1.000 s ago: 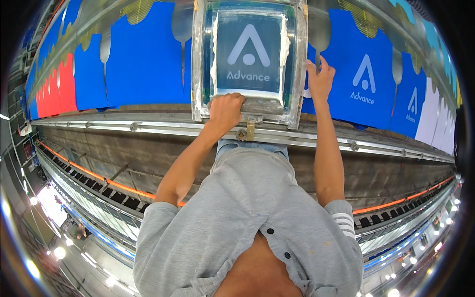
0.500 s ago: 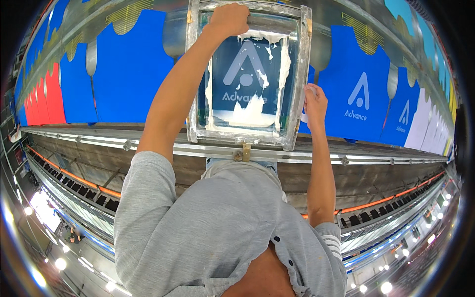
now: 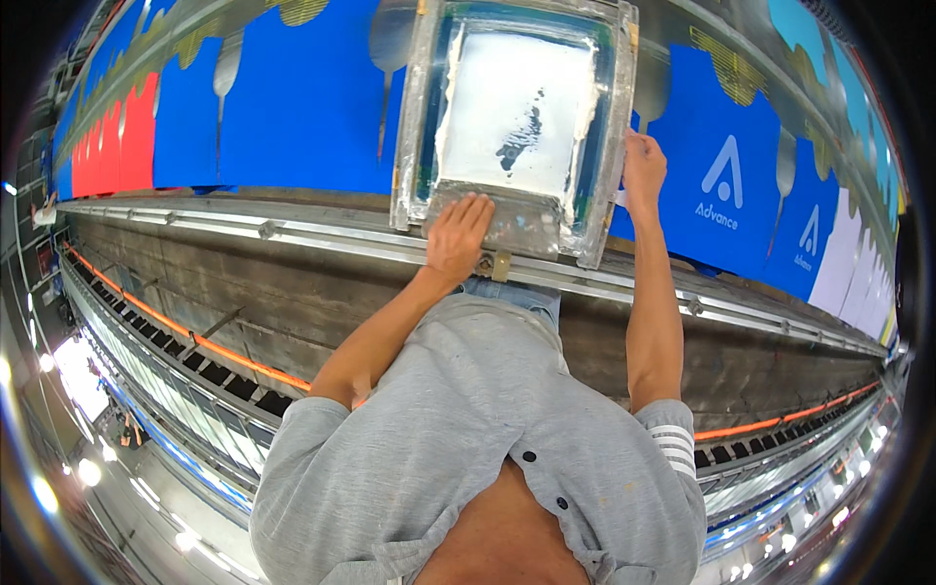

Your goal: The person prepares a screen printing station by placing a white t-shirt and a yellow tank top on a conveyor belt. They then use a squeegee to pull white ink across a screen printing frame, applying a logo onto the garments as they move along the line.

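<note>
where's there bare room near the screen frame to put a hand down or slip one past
Bare room: the metal rail left of the left hand, and the rail stretch right of the right hand. Crowded: the screen frame fills the middle, wet white ink covers its mesh, and blue shirts lie on both sides.

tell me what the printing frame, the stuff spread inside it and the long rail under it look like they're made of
Printing frame: probably aluminium, going by its dull silvery bars smeared with dried ink.
Stuff inside: looks like thick white ink, matte and streaked, over a fine mesh.
Rail: bare metal, grey with a soft sheen.
The left hand presses the frame's near edge and the right hand grips its side.
</note>
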`<action>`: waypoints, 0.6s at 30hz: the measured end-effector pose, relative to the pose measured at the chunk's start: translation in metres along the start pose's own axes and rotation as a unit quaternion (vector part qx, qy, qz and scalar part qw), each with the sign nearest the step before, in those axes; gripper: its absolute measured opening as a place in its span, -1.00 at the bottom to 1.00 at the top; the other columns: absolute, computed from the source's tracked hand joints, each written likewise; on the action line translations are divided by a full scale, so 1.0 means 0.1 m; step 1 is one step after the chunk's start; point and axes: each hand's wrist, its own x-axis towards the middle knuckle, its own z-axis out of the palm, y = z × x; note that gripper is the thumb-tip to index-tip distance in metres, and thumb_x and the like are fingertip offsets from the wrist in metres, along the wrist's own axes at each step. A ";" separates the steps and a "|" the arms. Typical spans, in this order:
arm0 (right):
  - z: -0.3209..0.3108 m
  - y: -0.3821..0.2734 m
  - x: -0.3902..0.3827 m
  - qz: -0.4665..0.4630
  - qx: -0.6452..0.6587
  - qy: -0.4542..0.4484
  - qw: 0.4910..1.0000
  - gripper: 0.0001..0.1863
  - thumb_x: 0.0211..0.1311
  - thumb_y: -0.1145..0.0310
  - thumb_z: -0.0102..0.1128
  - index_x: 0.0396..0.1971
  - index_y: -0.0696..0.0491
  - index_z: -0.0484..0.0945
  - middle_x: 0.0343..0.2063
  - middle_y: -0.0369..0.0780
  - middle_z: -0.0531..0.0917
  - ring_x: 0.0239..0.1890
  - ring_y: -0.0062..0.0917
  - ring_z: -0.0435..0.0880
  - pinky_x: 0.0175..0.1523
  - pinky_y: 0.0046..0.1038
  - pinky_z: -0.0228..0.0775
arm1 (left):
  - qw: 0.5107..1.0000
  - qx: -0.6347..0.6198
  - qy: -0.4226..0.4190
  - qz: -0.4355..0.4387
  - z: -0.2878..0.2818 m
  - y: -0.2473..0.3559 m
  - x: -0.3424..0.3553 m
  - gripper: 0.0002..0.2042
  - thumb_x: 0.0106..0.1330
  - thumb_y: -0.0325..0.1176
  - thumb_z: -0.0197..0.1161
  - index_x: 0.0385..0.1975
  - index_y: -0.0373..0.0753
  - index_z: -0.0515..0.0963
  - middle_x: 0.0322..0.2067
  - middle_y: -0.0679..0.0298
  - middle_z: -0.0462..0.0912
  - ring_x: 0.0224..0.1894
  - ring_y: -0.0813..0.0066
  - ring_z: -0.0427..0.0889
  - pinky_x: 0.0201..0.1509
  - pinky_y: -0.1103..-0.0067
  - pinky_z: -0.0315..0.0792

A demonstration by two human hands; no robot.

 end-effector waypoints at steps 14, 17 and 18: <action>0.49 -0.01 -0.16 0.028 0.270 0.002 0.962 -0.77 0.32 0.32 0.12 -0.30 0.20 0.61 -0.65 -0.40 0.41 -0.61 -0.75 0.29 -0.52 -0.58 0.10 | 0.984 -0.023 -0.113 -0.139 -0.58 -0.22 0.27 -0.63 0.02 -0.53 0.17 -0.10 -0.21 0.60 -0.17 0.10 0.66 -0.08 0.12 0.62 -0.04 0.31 0.48; 0.48 0.12 -0.22 0.021 0.283 0.000 0.959 -0.77 0.34 0.33 0.11 -0.28 0.21 0.60 -0.66 -0.41 0.39 -0.62 -0.77 0.28 -0.54 -0.60 0.07 | 0.963 -0.060 -0.106 -0.241 -0.65 -0.11 0.41 -0.69 0.06 -0.46 0.21 -0.14 -0.21 0.61 -0.34 0.03 0.67 -0.25 0.00 0.64 -0.19 0.27 0.51; 0.41 0.05 -0.29 0.036 0.315 -0.021 0.948 -0.78 0.36 0.34 0.10 -0.28 0.20 0.60 -0.66 -0.43 0.37 -0.64 -0.80 0.25 -0.56 -0.62 0.03 | 0.959 -0.067 -0.086 -0.261 -0.73 -0.09 0.44 -0.71 0.07 -0.44 0.22 -0.16 -0.21 0.62 -0.40 0.00 0.66 -0.30 -0.04 0.64 -0.23 0.25 0.51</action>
